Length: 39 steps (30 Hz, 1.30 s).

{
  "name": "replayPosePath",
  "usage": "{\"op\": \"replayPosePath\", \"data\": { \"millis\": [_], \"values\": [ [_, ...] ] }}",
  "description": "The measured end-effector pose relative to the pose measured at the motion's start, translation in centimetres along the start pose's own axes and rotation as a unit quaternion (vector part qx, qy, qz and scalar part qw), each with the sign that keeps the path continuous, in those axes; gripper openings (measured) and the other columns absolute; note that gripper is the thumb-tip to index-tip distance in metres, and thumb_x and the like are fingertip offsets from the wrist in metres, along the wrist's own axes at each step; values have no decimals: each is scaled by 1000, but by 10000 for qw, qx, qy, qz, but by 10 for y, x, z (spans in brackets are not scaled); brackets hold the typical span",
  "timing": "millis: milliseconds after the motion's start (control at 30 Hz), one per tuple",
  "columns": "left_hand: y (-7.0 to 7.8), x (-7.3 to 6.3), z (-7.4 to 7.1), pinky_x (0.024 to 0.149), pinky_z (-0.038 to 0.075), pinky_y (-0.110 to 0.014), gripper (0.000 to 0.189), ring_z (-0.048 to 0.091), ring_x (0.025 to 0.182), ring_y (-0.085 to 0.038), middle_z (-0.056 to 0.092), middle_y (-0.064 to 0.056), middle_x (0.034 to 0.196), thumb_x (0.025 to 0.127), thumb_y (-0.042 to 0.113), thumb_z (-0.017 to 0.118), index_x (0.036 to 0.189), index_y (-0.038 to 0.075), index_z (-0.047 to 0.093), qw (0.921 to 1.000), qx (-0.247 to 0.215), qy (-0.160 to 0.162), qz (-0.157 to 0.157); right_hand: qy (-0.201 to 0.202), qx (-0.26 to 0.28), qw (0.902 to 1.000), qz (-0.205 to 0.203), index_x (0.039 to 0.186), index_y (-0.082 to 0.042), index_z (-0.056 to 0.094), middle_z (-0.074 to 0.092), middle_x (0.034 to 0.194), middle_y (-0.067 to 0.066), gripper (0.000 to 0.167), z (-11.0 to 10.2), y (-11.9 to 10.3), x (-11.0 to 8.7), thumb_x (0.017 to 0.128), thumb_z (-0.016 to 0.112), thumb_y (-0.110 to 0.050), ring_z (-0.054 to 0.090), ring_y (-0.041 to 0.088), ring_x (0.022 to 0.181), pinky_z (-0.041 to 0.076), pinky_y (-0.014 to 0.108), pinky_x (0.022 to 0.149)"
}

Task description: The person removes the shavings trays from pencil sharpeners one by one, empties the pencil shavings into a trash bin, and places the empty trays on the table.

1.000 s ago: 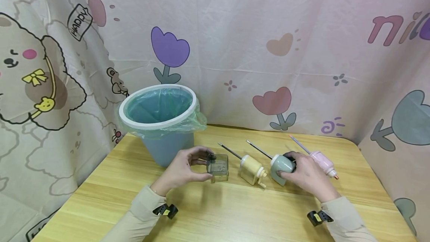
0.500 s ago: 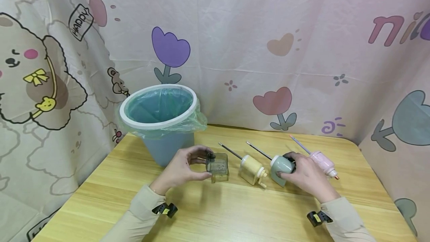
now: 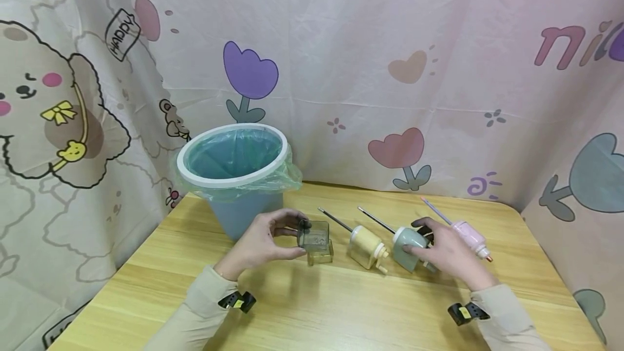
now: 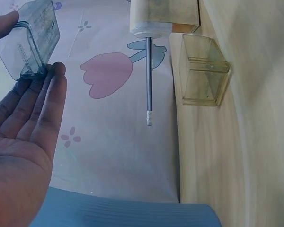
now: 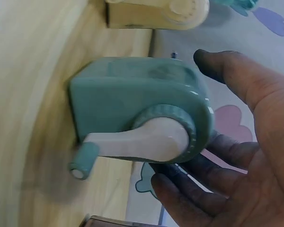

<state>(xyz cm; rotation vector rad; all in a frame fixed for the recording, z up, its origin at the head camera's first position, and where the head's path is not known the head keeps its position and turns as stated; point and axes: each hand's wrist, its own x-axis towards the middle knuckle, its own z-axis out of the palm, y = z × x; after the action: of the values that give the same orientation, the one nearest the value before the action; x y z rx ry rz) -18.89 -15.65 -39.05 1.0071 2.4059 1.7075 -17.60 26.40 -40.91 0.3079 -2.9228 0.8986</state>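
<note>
In the head view my left hand pinches a smoky clear shavings drawer between thumb and fingertips, raised above the table. A yellowish clear shavings drawer lies on the wood just below it. The left wrist view shows the held drawer tilted at the fingertips. My right hand is spread around a green crank pencil sharpener with a pencil in its front. In the right wrist view the thumb stands off the sharpener's body, while the fingers lie beside and behind it, near the crank.
A yellow sharpener with a pencil stands between the hands. To the far right lies a pink sharpener with a purple pencil. A blue bin with a green liner stands at the back left, before a printed curtain.
My right hand has loosened from the green sharpener and drawn slightly right, baring its crank. My left hand has shifted the smoky drawer a little left and up, showing more of the yellowish one.
</note>
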Motion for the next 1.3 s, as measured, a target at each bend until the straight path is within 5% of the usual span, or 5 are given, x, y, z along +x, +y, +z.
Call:
{"op": "replayPosePath", "data": {
  "millis": [200,900,1300],
  "values": [
    [5,-1,-7,101,63,-31,57,75,112,-16,76,-14,126,79,1,91,131,4,68,10000,-36,44,-67,106,496,9987,47,134,-1,66,79,118,16,56,-11,-3,3,96,80,-41,77,29,104,66,45,91],
    [35,-4,-44,98,65,-36,60,78,109,-19,77,-14,128,80,5,92,135,10,68,9985,408,371,-31,63,1185,9929,-4,133,-13,68,75,122,7,44,-30,-36,29,104,71,-45,69,22,111,56,33,92],
    [53,-5,-73,96,65,-30,61,77,106,-14,76,-11,125,82,3,91,137,9,66,9944,840,637,51,-44,950,9940,-536,131,-14,71,78,120,6,39,-26,-72,52,104,70,-43,74,21,107,59,36,90]
  ]
}}
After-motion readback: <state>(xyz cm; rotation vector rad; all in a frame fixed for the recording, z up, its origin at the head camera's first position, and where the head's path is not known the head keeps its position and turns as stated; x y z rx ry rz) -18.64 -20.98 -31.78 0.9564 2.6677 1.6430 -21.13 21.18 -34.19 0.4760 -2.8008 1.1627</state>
